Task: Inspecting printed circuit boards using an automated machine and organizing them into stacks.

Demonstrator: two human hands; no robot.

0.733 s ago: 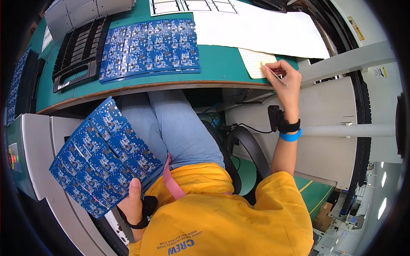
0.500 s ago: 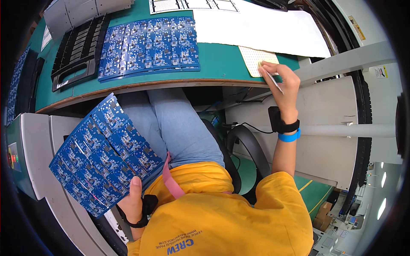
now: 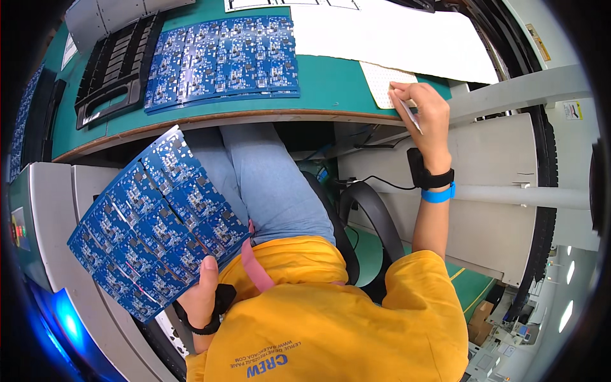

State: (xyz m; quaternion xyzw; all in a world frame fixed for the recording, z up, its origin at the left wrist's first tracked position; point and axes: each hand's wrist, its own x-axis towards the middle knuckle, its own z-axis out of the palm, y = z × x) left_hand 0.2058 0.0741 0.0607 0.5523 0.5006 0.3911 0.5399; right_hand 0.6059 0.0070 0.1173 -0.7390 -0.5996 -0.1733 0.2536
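A large blue circuit board panel [image 3: 159,223] is tilted over my lap at the left. My left hand [image 3: 200,296] grips its lower right edge, thumb on top and fingers hidden underneath. At the right of the table my right hand [image 3: 423,114] is closed in a pinch on a slim pale tool [image 3: 412,118] that looks like tweezers. Its upper end and my fingertips are at a small cream sheet with rows of tiny marks [image 3: 377,81]. More blue circuit board panels [image 3: 223,60] lie stacked flat on the green table, between the hands and farther back.
A black slotted rack [image 3: 118,70] stands left of the stacked panels on the green table [image 3: 331,86]. White paper [image 3: 388,35] covers the back right. A grey machine housing [image 3: 54,210] borders the panel at the left. A chair armrest [image 3: 372,213] curves below my right arm.
My left hand and its panel have shifted slightly, the panel turning a little. My right hand has moved slightly right at the cream sheet. A blue light now glows at the lower left.
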